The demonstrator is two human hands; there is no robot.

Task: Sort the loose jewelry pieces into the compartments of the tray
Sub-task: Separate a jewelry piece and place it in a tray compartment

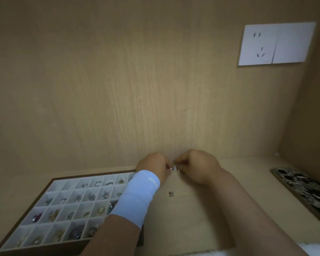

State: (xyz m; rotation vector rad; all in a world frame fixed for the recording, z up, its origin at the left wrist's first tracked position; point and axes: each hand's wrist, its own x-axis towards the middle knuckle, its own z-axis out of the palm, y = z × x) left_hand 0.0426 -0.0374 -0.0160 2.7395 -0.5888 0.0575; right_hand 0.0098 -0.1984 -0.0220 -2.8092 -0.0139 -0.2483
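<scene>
A brown-rimmed tray (92, 175) lies at the left of the table (201, 218), its pale grid of compartments holding small charms, beads and rounder pieces, one kind to a cell. The left forearm, in a pale sleeve (137, 196), crosses over the tray's right cells and hides them. A black-and-white patterned object (303, 189) lies at the far right edge. Past the tray, the left hand (152, 166) and right hand (198, 166) meet, fingers curled, both pinching one sparkling silvery piece (174, 168) between them. Another loose piece (171, 194) lies on the table just below. A white wall socket (273, 44) sits on the wooden back panel (118, 89).
</scene>
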